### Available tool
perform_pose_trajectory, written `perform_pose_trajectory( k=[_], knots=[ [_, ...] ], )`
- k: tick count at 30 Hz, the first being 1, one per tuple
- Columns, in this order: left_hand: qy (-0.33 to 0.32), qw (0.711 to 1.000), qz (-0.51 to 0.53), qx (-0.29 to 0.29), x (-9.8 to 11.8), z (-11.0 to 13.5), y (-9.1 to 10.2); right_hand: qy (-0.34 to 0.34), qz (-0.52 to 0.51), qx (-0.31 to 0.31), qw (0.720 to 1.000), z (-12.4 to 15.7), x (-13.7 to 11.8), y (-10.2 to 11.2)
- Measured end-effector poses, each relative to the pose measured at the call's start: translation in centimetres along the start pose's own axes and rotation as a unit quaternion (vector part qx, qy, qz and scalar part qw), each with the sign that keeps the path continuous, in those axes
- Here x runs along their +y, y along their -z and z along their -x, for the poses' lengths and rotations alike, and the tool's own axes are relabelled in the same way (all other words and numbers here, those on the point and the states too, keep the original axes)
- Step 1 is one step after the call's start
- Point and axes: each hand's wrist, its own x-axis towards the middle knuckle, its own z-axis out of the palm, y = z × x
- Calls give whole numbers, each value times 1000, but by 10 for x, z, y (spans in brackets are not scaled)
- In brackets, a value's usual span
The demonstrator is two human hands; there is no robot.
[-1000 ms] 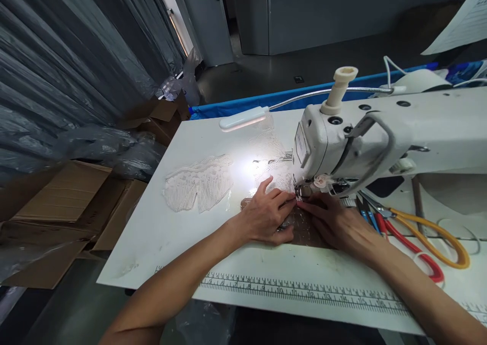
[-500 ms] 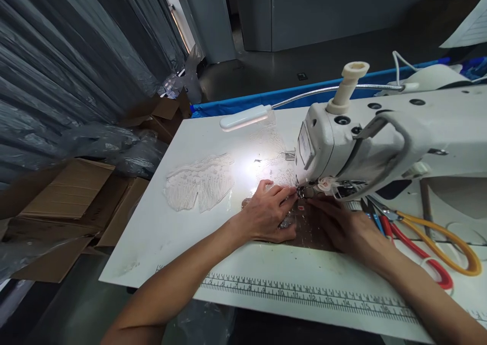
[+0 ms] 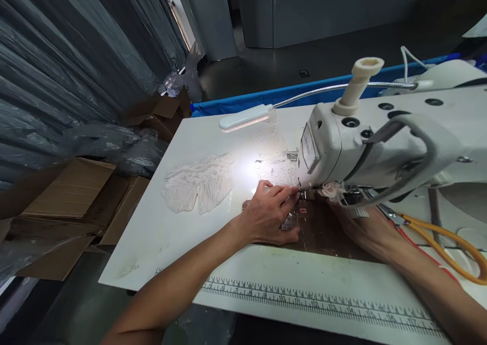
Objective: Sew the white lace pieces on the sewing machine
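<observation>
1. Dark brown glossy sheet (image 3: 323, 231) lies flat on the white work table (image 3: 171, 233), its far edge tucked at the metal presser foot (image 3: 304, 195) of the white sewing machine (image 3: 380, 147).
2. Left hand (image 3: 272, 215) is spread flat on the sheet's left part, fingers stretched to the foot, pinning it down rather than gripping.
3. Right hand (image 3: 365, 223) rests on the sheet's right side, its fingers hidden under the machine head, so I cannot tell how they are set.
4. It looks like the feeding step, with the sheet guided at the needle.
5. The next move calls for even pressure from both sides and fingertips kept clear of the needle.
6. Against half a second ago, the left hand has hardly shifted and the right has slid further under the machine.
7. The view has swung too: only the yellow-handled scissors (image 3: 449, 238) show on the right, and the red pair has nearly gone.
8. Clear lacy pieces (image 3: 200, 182) sit far left under the white gooseneck lamp (image 3: 245, 117).
</observation>
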Motion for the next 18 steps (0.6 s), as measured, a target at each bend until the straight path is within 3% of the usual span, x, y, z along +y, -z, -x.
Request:
perform_pose_trajectory(
  k=[6,13,18],
  knots=[
    [16,1000,4,-24,-3,2,-1,-23,14,30,999,5,-3,-3],
    [34,998,39,-26,-6,5,-3,-26,16,25,999,2,-3,-3],
    [84,994,37,-50,-3,6,-3,-49,14,22,998,8,-12,-6]
  ],
)
